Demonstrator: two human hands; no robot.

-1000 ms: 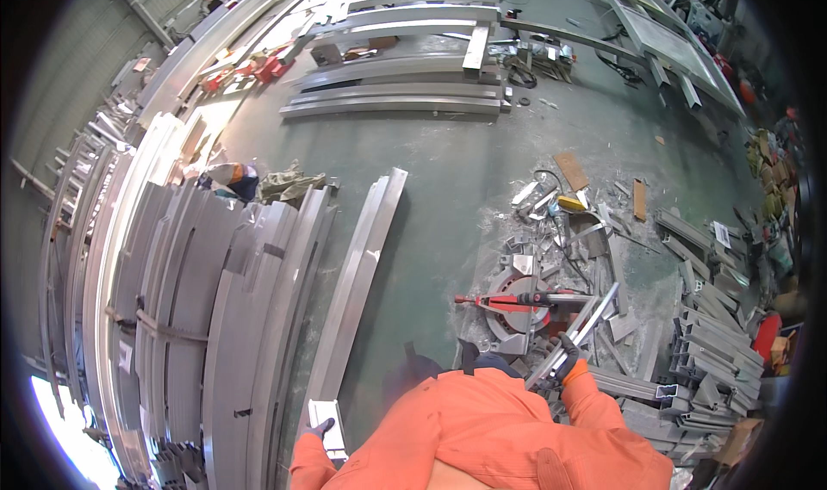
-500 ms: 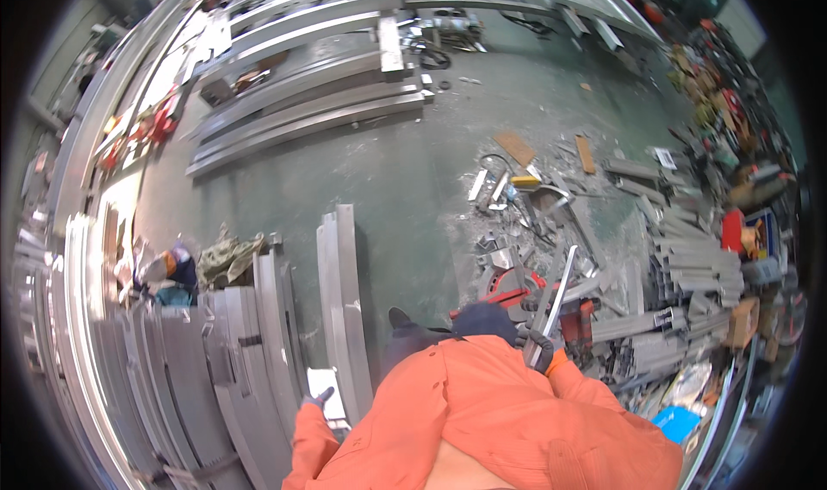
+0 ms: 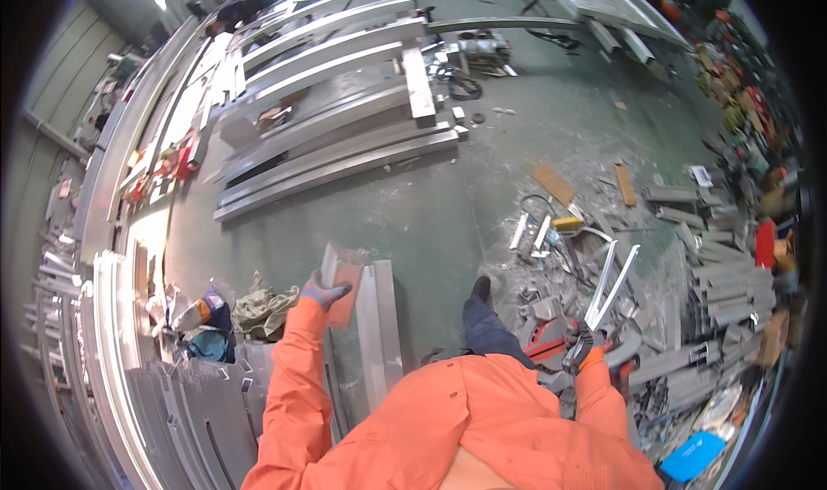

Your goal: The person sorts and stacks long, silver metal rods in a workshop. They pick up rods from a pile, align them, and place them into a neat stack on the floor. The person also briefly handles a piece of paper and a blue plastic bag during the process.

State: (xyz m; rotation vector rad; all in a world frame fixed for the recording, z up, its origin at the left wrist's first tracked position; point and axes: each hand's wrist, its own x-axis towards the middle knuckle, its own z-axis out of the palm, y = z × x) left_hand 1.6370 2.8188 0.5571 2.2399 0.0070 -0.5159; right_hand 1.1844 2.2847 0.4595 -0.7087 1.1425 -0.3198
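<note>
My left hand (image 3: 326,293), in a grey glove, is closed on a small flat rectangular sheet (image 3: 346,294) that looks pinkish. It is over the far ends of long grey metal profiles (image 3: 382,318), which lie lengthwise on the left. My right hand (image 3: 582,350), in a dark glove, grips the near end of slim, bright metal strips (image 3: 603,288) that point forward and spread apart. Beneath and around the right hand is a red and grey machine (image 3: 544,339), partly hidden.
Metal offcuts (image 3: 551,249) litter the floor ahead on the right, beside stacked short profiles (image 3: 728,275). Long metal beams (image 3: 345,176) lie across the far left. Bundled profiles (image 3: 202,404) and crumpled cloth (image 3: 263,309) are at my left. A blue flat object (image 3: 693,455) lies low right.
My left hand has swung forward and up with the sheet, from low beside the profiles to their far ends. The strips in my right hand now show spread apart. One foot has come into view.
</note>
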